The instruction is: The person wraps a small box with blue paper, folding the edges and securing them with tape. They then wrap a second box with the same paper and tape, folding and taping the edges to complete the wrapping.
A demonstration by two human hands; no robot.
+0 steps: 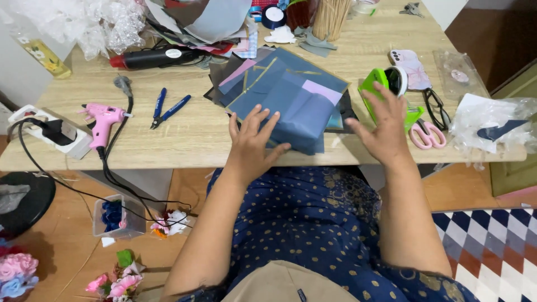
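1. Stack of dark blue paper sheets (291, 98) lies at the surface's near edge, centre.
2. Left hand (251, 145) presses flat on it, fingers spread, gripping nothing.
3. Right hand (383, 126) hovers beside, fingers apart, near green tape dispenser (386, 92).
4. Pink glue gun (103, 120), blue pliers (168, 111), pink scissors (425, 134) lie untouched; sheets look unassembled.

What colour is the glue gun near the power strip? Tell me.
Pink, seen in the head view: the glue gun on the table.

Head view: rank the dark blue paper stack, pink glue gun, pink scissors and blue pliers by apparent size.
1. dark blue paper stack, under the left hand
2. pink glue gun
3. blue pliers and pink scissors: too alike to separate.
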